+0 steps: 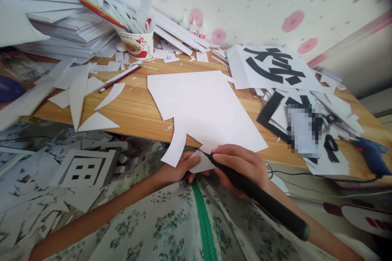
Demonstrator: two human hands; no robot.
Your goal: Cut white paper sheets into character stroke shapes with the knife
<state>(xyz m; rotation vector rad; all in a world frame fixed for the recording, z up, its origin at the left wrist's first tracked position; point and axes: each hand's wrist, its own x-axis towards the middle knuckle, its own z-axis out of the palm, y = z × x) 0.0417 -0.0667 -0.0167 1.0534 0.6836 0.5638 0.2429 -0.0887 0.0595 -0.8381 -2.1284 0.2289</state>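
Observation:
A large white board (202,106) lies on the table and sticks out past its front edge, with a curved strip cut along its lower left. My left hand (180,167) is closed on the board's lower corner, thumb on top and fingers beneath. In my right hand (241,167) is a craft knife (260,195) with a thick, round black handle. Its thin tip points left and meets the board just beside my left thumb. Whether the blade has gone through the board, I cannot tell.
Paper printed with black characters (275,65) lies at right, near a blue glue gun (370,155) with a cord. A paper cup (137,43) of strips stands behind. Left are stacked white boards (73,28), a red pencil (119,78) and offcuts; scraps (36,195) heap below the table.

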